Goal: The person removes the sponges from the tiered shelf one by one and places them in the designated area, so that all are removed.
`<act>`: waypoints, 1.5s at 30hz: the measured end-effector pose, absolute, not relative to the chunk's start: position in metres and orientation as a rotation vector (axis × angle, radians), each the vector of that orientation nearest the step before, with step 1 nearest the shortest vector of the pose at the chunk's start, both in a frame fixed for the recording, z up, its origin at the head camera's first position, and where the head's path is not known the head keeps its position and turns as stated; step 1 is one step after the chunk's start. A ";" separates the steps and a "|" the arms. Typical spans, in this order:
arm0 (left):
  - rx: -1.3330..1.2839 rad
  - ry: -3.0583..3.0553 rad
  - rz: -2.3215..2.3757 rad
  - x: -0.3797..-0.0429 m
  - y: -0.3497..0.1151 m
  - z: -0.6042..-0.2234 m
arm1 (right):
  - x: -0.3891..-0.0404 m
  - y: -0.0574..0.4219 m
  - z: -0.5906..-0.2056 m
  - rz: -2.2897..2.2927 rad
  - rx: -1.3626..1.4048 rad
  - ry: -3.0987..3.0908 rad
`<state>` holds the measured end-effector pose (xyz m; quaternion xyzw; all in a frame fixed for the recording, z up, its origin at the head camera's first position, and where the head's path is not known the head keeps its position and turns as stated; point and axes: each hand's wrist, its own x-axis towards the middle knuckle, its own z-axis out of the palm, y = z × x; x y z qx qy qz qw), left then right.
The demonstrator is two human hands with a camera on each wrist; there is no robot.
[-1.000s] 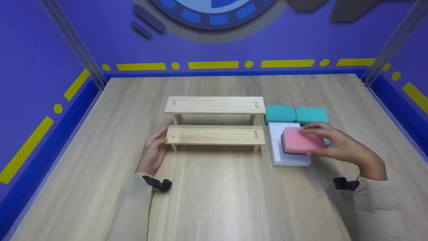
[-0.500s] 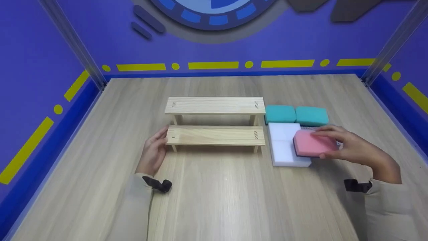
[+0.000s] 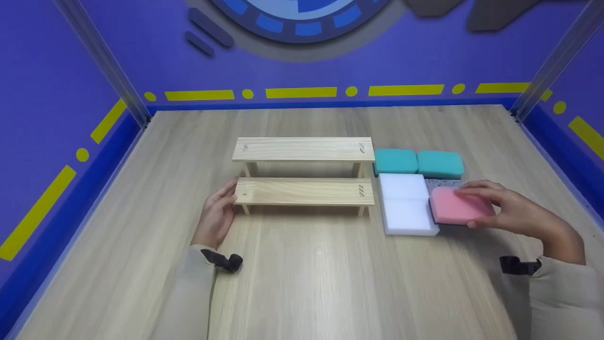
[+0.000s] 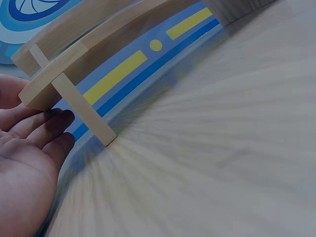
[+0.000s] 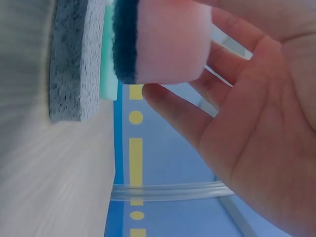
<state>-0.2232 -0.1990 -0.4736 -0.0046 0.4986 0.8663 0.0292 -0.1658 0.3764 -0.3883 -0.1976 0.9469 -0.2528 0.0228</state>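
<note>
My left hand (image 3: 218, 212) grips the left end of the lower board of a two-tier wooden shelf (image 3: 304, 191). In the left wrist view the thumb lies over the board end and the fingers (image 4: 59, 121) are under it. My right hand (image 3: 507, 208) holds a pink sponge (image 3: 460, 208) with a dark scouring layer facing down. A grey speckled block (image 5: 71, 64) lies beneath the sponge, with a gap between them in the right wrist view; the head view shows only its far strip. White sponges (image 3: 409, 212) lie just left of it.
Two teal sponges (image 3: 395, 161) sit side by side behind the white ones, at the shelf's right end. Blue panels (image 3: 302, 71) with yellow marks enclose the wooden table (image 3: 302, 278) at the back and sides.
My right hand has carried the pink sponge rightward from over the white sponges to above the grey block, uncovering the white ones. The left hand and shelf stay put.
</note>
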 end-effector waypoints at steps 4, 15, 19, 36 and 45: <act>-0.001 1.536 2.672 -0.223 -0.199 -0.474 | -0.165 0.381 -0.391 -0.795 -0.591 2.917; 0.003 1.545 2.654 -0.223 -0.200 -0.474 | -0.164 0.390 -0.396 -0.767 -0.598 2.936; -0.025 1.556 2.638 -0.222 -0.199 -0.472 | -0.163 0.392 -0.397 -0.780 -0.599 2.926; -0.040 1.550 2.659 -0.223 -0.199 -0.472 | -0.165 0.394 -0.399 -0.760 -0.612 2.890; -0.039 1.564 2.644 -0.223 -0.199 -0.473 | -0.167 0.392 -0.399 -0.731 -0.559 2.823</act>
